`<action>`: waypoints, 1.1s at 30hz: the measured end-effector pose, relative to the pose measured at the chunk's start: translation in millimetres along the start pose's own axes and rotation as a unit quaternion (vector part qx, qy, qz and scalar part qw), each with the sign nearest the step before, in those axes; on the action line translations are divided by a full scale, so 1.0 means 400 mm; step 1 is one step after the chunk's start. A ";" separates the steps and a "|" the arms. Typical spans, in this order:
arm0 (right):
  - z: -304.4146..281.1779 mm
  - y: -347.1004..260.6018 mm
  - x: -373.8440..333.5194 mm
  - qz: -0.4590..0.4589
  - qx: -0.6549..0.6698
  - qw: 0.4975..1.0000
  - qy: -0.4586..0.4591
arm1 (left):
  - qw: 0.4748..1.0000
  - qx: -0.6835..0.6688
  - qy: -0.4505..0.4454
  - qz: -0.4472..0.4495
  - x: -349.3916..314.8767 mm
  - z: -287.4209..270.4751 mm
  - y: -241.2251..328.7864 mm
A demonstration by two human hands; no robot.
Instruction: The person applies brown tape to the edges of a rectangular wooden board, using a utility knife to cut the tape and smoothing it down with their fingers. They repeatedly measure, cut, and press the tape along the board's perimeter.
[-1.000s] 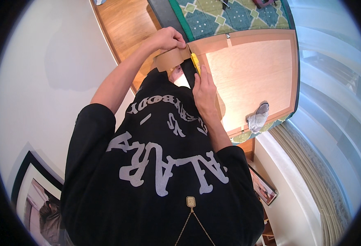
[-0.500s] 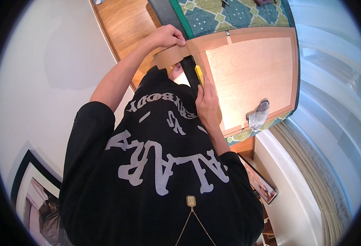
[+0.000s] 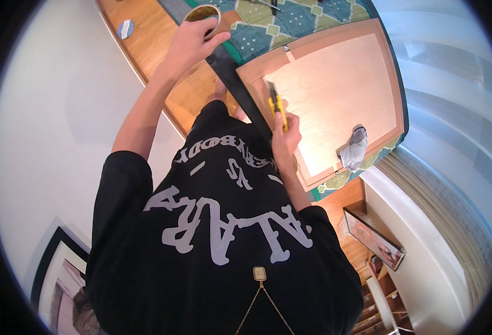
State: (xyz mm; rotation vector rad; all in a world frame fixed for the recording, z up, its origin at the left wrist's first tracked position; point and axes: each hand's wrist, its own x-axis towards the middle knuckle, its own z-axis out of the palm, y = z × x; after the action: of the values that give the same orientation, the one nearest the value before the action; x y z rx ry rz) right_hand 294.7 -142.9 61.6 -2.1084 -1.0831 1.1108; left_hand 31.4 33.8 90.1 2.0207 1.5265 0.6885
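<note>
My left hand (image 3: 193, 44) is closed around a roll of brown tape (image 3: 200, 15), raised over the corner of the patterned quilt. The fingers go through the roll's core, and a short flap of tape stands off its right side. In my right hand (image 3: 287, 134) is a yellow utility knife (image 3: 278, 109), its dark front end pointing away from me. The knife is above the left edge of a pale wooden panel (image 3: 335, 89). Brown tape strips (image 3: 391, 89) run along the panel's edges.
The panel lies on a green and blue quilt (image 3: 268, 33) with a dark edge. A crumpled grey cloth piece (image 3: 354, 152) rests on its near right part. Framed pictures (image 3: 374, 237) stand by the walls. A round blue item (image 3: 125, 29) is on the wooden floor at left.
My left hand has moved up and away from the panel's corner with the tape roll. My right hand has turned the utility knife up, clear of the panel's edge. The view has shifted slightly.
</note>
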 end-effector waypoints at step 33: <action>-0.148 0.135 0.148 -0.142 -0.204 0.923 0.295 | 0.977 0.100 -0.092 0.164 0.182 0.339 0.097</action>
State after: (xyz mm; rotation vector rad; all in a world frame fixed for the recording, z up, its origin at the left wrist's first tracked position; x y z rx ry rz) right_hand 387.1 -127.4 27.9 -2.2648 -1.3216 0.0828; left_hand 166.4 82.2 22.1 2.4464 1.2079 0.4658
